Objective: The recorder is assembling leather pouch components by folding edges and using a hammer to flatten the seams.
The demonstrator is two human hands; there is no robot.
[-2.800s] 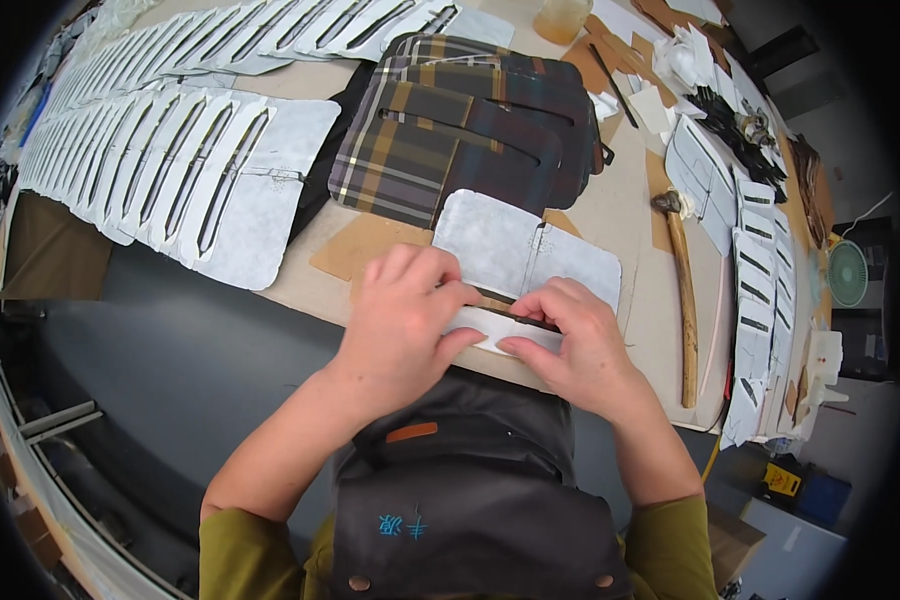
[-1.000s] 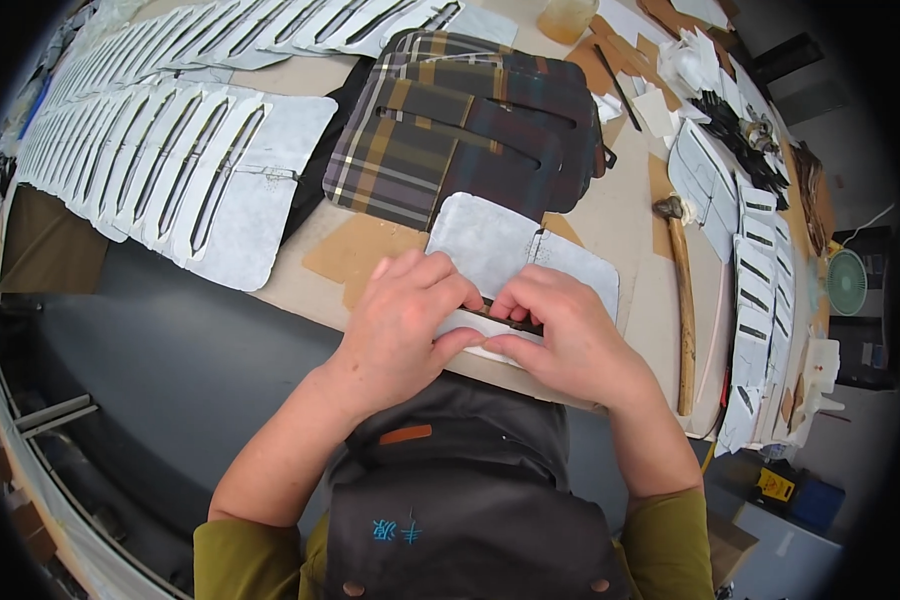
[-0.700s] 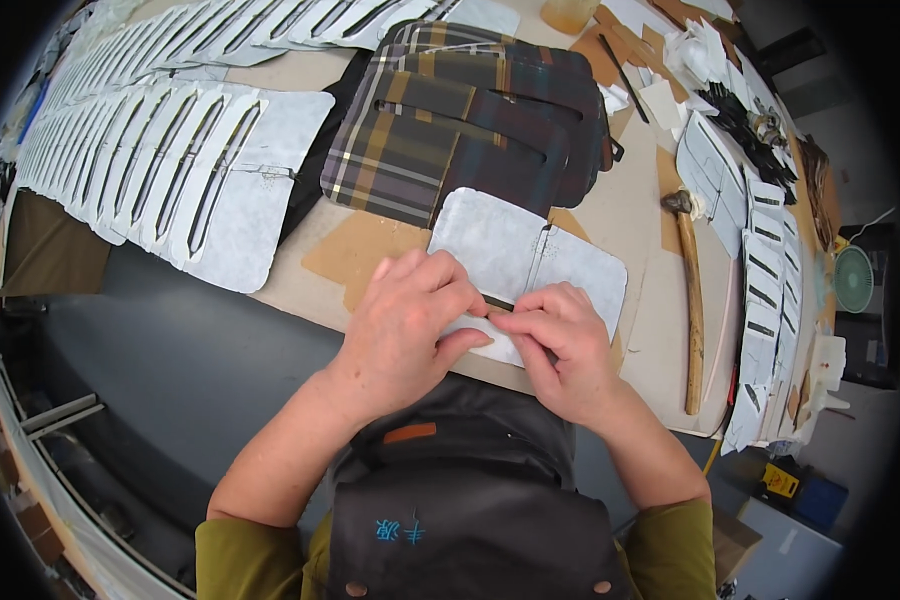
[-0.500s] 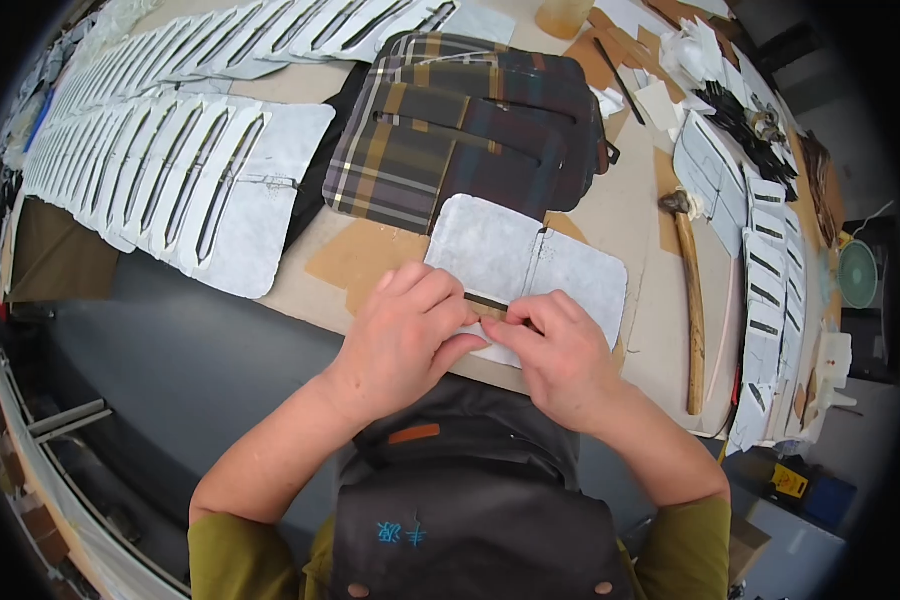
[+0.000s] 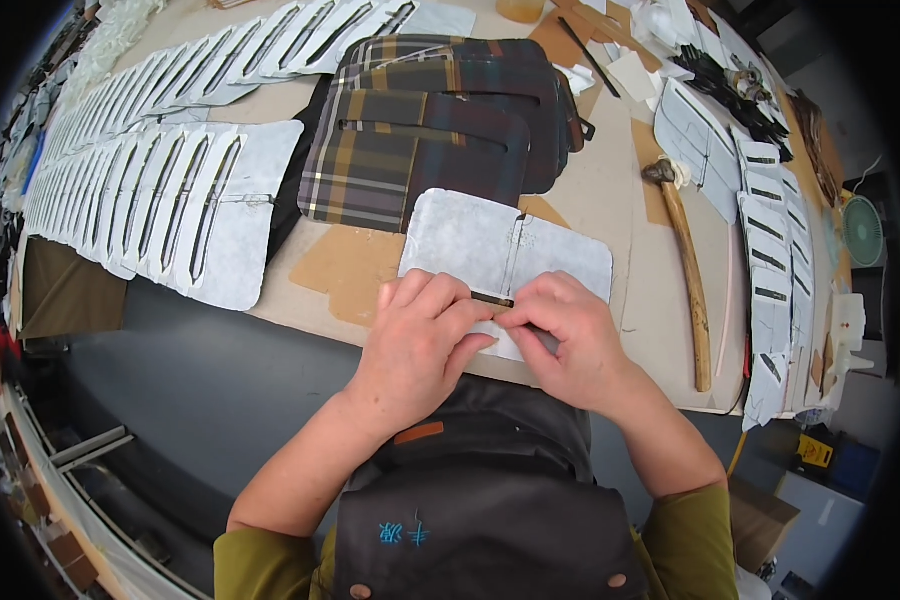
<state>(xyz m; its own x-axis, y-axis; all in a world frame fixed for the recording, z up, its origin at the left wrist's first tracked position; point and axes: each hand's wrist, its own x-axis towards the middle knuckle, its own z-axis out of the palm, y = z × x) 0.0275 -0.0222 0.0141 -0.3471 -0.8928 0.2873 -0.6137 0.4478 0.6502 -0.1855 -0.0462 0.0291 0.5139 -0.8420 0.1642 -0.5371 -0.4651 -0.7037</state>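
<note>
A white-backed fabric panel (image 5: 460,230) with rounded corners lies at the near edge of the table in front of me. A dark slit (image 5: 490,298) crosses it, with tan showing beside it between my fingers. My left hand (image 5: 415,335) is closed, its thumb and forefinger pinching the panel's material along the slit. From the other side, the bent fingers of my right hand (image 5: 570,330) press together on the same strip, their tips almost meeting the left ones. Both hands cover much of the panel's near part.
Plaid fabric panels (image 5: 370,175) are stacked beyond the work. Rows of overlapping white slit panels (image 5: 240,255) fill the left. A wooden-handled hammer (image 5: 687,270) lies to the right, near more white slit pieces (image 5: 767,250). Brown card pieces (image 5: 350,265) lie under and beside the panel.
The whole view has shifted slightly, so the table's things appear further left. My fingertips stay at the slit, with small changes in the right fingers' grip.
</note>
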